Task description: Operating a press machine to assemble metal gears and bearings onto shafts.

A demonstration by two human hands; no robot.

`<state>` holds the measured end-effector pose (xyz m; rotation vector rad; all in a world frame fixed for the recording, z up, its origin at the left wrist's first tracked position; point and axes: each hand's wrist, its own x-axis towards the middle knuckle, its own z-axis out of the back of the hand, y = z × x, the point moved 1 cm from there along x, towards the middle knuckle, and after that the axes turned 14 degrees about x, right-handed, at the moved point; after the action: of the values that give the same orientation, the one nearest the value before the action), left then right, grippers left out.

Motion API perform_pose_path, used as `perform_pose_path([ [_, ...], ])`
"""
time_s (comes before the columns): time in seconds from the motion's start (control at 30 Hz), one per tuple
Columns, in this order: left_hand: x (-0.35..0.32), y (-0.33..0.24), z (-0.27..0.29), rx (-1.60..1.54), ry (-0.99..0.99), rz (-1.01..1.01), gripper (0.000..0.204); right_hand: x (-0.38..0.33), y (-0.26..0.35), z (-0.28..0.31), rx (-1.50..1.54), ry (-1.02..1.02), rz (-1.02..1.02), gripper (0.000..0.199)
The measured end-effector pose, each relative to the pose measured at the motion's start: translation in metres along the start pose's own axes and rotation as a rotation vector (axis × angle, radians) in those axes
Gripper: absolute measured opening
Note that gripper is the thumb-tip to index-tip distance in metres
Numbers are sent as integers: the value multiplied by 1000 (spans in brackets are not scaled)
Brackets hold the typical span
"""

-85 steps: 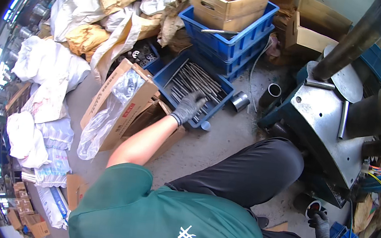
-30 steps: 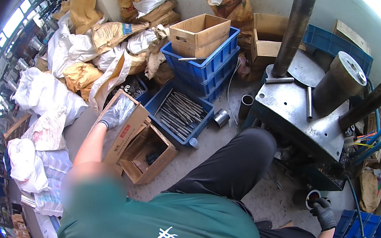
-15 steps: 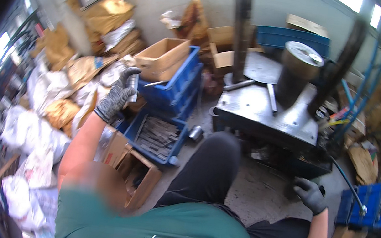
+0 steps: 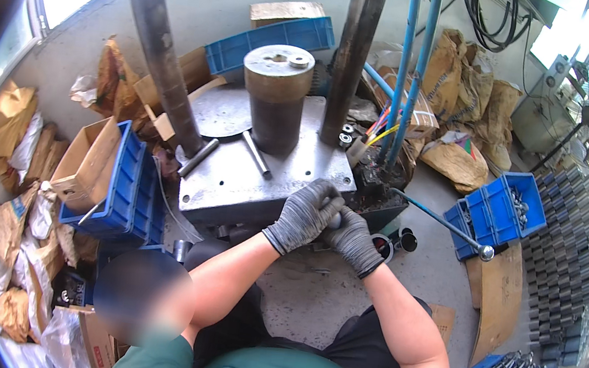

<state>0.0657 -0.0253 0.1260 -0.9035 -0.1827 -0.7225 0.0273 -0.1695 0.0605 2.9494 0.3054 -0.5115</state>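
Note:
My left hand (image 4: 307, 214) and my right hand (image 4: 355, 244), both in grey knit gloves, meet at the front edge of the steel press table (image 4: 295, 178). Their fingers are closed together, and a small grey rounded bit shows between them. The gloves hide most of it, so its kind cannot be told. Behind the hands, a thick steel cylinder (image 4: 275, 107) stands upright on the table with a small metal ring (image 4: 299, 60) on its top. Two metal rods, a dark one (image 4: 199, 159) and a brighter one (image 4: 256, 153), lie to its left and front.
Two dark steel columns (image 4: 160, 47) (image 4: 354, 58) flank the cylinder. A lever with a ball end (image 4: 485, 252) juts out at right, near blue bins (image 4: 503, 211). Stacked metal tubes (image 4: 577, 243) line the far right. Blue crates (image 4: 131, 192) and sacks stand at left.
My left hand has come from the crates at left, where it held a short metal cylinder, to the table's front. My right hand has risen to meet it. The view has turned right.

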Motion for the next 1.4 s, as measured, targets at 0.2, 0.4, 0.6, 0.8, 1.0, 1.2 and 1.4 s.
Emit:
perform_pose_path([
  [0.2, 2, 22, 1, -536, 42, 66, 37, -47, -19, -40, -961, 51, -26, 30],
  [0.4, 10, 22, 5, -635, 7, 110, 45, -33, -19, -29, -724, 149, -133, 41],
  [0.6, 31, 31, 15, -141, -244, 116, 27, -9, -24, -43, -347, 104, 208, 64],
  [0.8, 47, 67, 10, -579, -146, 403, 41, 40, 11, -23, -43, -59, 342, 35],
  [1.0, 43, 70, 23, -1000, -143, 868, 35, 72, 50, -61, -1349, 218, 1412, 57],
  [1.2, 41, 79, 13, -1171, -134, 1047, 37, 88, 49, -46, -1780, 59, 1156, 61],
  [1.4, 37, 78, 10, -1222, -121, 1061, 45, 71, 47, -79, -1440, 176, 1147, 61],
])
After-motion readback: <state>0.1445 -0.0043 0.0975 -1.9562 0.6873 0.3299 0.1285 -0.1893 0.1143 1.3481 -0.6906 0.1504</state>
